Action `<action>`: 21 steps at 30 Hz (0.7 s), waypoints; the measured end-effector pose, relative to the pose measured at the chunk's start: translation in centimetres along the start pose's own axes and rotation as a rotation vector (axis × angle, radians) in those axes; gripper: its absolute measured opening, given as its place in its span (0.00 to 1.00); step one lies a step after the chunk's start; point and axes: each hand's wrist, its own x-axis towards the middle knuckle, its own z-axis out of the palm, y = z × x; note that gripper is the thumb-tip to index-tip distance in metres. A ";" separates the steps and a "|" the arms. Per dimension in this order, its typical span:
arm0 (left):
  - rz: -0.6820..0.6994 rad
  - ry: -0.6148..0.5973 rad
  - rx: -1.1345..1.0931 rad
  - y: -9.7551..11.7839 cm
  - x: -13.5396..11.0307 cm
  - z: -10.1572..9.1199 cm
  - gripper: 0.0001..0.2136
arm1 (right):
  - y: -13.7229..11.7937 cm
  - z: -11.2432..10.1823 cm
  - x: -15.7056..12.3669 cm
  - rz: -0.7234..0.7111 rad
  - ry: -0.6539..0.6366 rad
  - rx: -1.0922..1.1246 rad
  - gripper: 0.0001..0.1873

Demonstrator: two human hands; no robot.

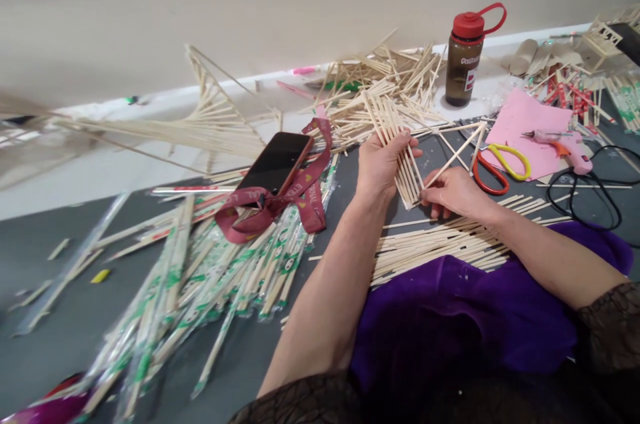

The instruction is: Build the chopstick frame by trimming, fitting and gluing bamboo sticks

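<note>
My left hand (381, 164) is closed round a flat row of wooden chopsticks (406, 179), held tilted above the table with the thumb across its face. At the lower end of that row, the fingertips of my right hand (457, 193) pinch together at a corner where the sticks meet. From this corner a triangular frame of chopsticks (457, 156) runs off to the right, seemingly joined to the row. Exactly what lies between the right fingertips is hidden. Below both hands, loose chopsticks (440, 244) are spread side by side, partly over a purple cloth (450, 297).
Scissors (493, 174) and a pink glue gun (570, 149) with a black cord lie right. Behind stand a bottle (464, 67) and a chopstick heap (395, 77). Leftward are a phone (277, 161), a red lanyard (305, 204), wrapped chopsticks (200, 284) and a stick structure (205, 124).
</note>
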 end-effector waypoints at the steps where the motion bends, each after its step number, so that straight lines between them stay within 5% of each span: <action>1: 0.013 0.009 0.009 0.0 -0.1 0.1 0.07 | 0.0 -0.1 0.0 -0.008 -0.009 0.004 0.02; 10: 0.026 0.018 0.002 -0.5 0.0 -0.3 0.10 | -0.3 -0.9 -0.1 0.038 -0.025 -0.153 0.07; 21: -0.010 -0.024 0.008 -0.2 -0.1 -0.5 0.15 | -0.4 -0.6 -1.8 0.077 -0.003 0.135 0.06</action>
